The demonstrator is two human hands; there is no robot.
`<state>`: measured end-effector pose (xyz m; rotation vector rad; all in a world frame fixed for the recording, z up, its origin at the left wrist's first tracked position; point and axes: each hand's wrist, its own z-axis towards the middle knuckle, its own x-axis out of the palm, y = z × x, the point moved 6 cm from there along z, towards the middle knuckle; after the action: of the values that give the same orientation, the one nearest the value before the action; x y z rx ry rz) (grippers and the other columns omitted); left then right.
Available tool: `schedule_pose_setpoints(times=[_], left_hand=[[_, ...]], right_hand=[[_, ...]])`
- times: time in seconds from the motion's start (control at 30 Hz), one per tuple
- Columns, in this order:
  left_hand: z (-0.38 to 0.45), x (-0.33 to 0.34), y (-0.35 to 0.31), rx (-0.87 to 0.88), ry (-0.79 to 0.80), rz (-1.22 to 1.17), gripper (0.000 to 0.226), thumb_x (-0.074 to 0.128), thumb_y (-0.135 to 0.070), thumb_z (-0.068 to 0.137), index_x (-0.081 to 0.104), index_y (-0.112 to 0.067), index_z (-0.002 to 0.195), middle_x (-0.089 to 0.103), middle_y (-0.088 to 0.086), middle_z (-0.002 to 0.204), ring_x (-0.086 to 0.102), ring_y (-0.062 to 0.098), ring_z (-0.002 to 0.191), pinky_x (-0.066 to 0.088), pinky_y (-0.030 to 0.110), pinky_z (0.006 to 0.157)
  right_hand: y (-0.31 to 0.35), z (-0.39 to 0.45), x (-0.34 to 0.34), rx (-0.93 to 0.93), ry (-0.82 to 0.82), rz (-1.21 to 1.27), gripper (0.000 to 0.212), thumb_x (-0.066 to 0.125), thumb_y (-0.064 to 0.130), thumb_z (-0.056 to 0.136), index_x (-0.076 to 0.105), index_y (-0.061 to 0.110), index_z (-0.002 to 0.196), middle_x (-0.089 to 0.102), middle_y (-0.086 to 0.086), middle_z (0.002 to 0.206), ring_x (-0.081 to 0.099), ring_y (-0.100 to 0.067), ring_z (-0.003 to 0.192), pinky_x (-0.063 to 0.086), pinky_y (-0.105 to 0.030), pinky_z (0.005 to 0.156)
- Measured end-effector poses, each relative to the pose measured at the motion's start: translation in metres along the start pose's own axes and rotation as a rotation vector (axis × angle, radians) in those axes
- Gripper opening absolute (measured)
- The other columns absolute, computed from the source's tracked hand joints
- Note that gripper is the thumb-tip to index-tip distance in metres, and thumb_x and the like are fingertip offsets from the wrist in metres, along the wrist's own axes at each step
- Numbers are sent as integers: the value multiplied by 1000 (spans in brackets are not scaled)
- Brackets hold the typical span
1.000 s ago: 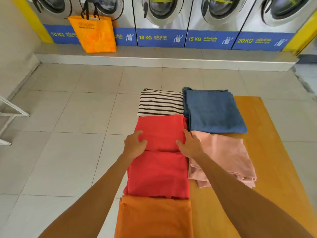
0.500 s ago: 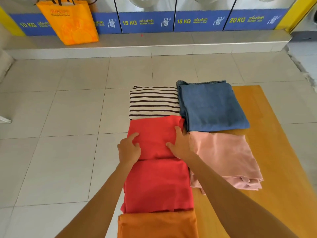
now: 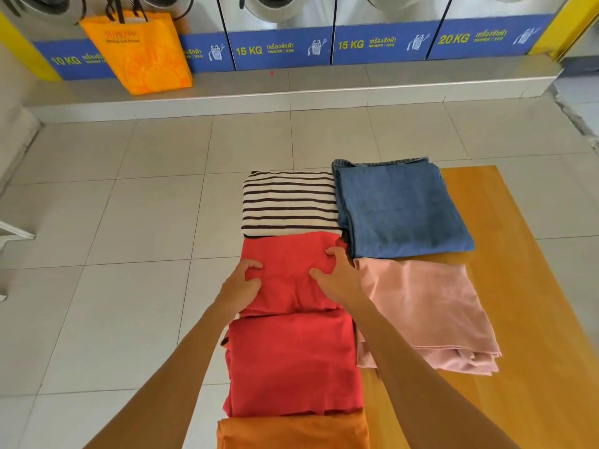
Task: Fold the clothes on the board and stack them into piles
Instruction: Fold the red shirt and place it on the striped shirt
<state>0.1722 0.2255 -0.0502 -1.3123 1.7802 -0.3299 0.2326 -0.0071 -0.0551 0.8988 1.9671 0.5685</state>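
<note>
Fingers of left hand [image 3: 241, 281] and right hand [image 3: 335, 277] are pinching the folded red shirt [image 3: 288, 270], risking unfolding if bunched fabric is lifted unevenly.

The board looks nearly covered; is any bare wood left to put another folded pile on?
Yes: the board's right strip, beside the blue jeans and pink garment, is bare. The left side is crowded: striped shirt, two red pieces, orange cloth, edge to edge.
</note>
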Motion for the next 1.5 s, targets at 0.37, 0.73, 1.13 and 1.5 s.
schedule_pose_setpoints(times=[0.37,0.73,1.13,1.5], left_hand=[[-21,-42,-65,304,-95,-100,28,61,-42,94,62,-47,122,56,-9,133,60,18,113,55,42,95],[76,-72,-131,401,-348,113,34,55,-27,100,63,-26,132,64,3,134,61,27,118,51,43,101],[121,-60,-95,338,-405,263,35,54,-28,100,61,-29,134,70,6,124,67,28,104,55,42,94],[77,-52,-70,190,-355,-41,44,51,-26,101,45,-32,145,56,3,138,58,27,120,54,46,97]], right_hand=[[49,-19,-66,-265,-80,31,49,66,39,92,50,34,138,55,15,116,54,-13,108,44,-33,100],[112,99,-83,-408,-242,-37,39,66,34,92,60,32,131,71,-1,110,64,-24,102,57,-42,83],[83,145,-55,-367,-221,-294,43,51,15,102,53,22,144,56,-14,118,52,-31,110,52,-44,90],[71,95,-65,-368,-272,-160,48,55,7,94,57,24,139,53,-8,122,49,-25,112,46,-34,96]])
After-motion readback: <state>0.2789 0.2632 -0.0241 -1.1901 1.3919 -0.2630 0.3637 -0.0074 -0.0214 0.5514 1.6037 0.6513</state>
